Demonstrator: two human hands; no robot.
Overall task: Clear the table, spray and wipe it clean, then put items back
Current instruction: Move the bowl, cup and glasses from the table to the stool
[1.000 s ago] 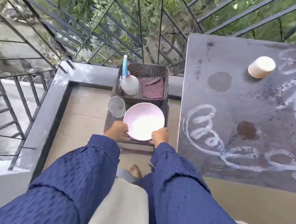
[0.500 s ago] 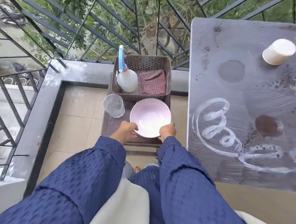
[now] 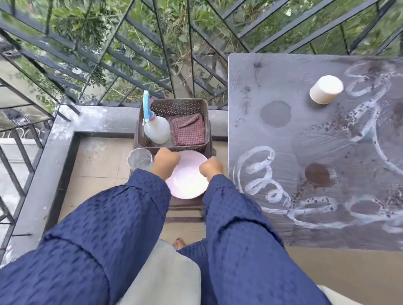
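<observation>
The person seems to be parking the pink plate (image 3: 187,184) on the low stool (image 3: 184,206) just left of the table (image 3: 288,87), freeing its soiled top for spraying. The left hand (image 3: 165,161) and right hand (image 3: 210,169) are curling at the plate's rim, but their backs are hiding whether the fingers are actually gripping it.

Grey table (image 3: 277,73), rt side: smeared w/ white squiggles (image 3: 257,172), brown stains (image 3: 319,174), dark specks; white cup (image 3: 326,89) near far edge. Low stool (image 3: 185,209) just left of it: basket (image 3: 175,105), glass (image 3: 139,159), pink plate (image 3: 187,183) on top.
</observation>
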